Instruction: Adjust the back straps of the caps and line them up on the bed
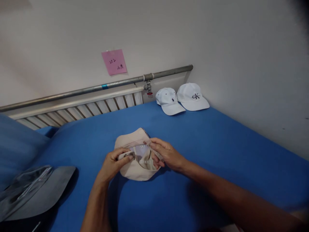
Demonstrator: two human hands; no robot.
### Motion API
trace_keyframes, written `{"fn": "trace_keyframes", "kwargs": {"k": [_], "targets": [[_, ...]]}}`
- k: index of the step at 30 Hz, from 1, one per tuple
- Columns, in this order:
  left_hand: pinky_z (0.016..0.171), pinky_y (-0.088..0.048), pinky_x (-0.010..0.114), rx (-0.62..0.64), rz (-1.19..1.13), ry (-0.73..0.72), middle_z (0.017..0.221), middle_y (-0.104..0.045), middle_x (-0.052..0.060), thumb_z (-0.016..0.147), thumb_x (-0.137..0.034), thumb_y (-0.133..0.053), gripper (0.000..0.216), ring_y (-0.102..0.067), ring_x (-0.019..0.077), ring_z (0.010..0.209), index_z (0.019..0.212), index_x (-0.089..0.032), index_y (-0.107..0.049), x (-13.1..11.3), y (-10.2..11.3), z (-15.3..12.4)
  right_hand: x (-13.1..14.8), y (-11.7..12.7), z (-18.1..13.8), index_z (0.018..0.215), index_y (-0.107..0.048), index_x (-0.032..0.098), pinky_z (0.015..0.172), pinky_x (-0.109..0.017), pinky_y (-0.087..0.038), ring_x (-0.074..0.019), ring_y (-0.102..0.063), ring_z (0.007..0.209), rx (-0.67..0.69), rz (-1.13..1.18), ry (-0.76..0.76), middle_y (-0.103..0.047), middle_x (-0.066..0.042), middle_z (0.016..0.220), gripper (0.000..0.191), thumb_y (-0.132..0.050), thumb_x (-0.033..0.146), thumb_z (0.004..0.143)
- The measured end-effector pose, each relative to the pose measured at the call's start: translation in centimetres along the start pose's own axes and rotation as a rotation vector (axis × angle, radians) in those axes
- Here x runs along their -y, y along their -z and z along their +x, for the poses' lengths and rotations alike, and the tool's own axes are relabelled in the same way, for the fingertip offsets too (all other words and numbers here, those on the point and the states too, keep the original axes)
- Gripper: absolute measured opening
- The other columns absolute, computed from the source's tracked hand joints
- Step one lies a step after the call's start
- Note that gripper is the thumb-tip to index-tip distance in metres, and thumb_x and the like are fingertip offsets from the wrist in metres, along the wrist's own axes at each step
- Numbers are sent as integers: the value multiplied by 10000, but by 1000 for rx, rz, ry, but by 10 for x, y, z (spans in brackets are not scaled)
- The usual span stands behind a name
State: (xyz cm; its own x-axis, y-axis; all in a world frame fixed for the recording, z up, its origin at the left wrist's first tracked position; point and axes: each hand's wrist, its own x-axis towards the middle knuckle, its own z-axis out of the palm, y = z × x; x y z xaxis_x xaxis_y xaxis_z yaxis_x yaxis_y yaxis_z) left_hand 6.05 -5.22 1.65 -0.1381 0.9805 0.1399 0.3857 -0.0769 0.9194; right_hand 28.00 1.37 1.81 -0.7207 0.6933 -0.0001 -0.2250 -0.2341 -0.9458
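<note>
A beige cap (131,141) lies upside down on the blue bed sheet (205,145), its inside facing me. My left hand (113,162) pinches the cap's back strap at the left side of the opening. My right hand (166,154) grips the right side of the opening, fingers curled over the rim. Both hands are closed on the cap.
Two white caps (170,101) (193,96) sit at the bed's far corner by the wall. A grey cap (36,190) in clear plastic lies at the near left. A radiator (79,109) and pipe (96,87) run along the back wall, with a pink note (114,62) above.
</note>
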Motion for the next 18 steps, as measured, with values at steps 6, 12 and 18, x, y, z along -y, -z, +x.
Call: {"fn": "trace_keyframes", "kwargs": {"k": [6,12,18], "targets": [[708,-446,270,54,-81,-24,833,-665,70,752,-338,-689,173,-587,196,788,808,-192,-761,0,3,3,20,5,20,833,-604,138,527,-206,-502,-106,-643,568,-42,51,-52,-651,-9,695,145,-617,276,788],[764,-433,254,112,-173,83,925,-672,48,837,-374,-613,232,-581,174,859,944,-201,-725,3,9,0,17,-4,34,1020,-554,182,321,-166,-366,-35,-432,357,44,108,-162,-589,48,647,221,-597,210,806],[606,-424,174,22,-460,238,765,-687,-3,704,-353,-764,213,-579,88,645,836,-193,-714,10,10,3,-2,-7,30,892,-573,172,306,-164,-322,-35,-406,303,32,-45,-146,-529,79,534,121,-573,276,832]]}}
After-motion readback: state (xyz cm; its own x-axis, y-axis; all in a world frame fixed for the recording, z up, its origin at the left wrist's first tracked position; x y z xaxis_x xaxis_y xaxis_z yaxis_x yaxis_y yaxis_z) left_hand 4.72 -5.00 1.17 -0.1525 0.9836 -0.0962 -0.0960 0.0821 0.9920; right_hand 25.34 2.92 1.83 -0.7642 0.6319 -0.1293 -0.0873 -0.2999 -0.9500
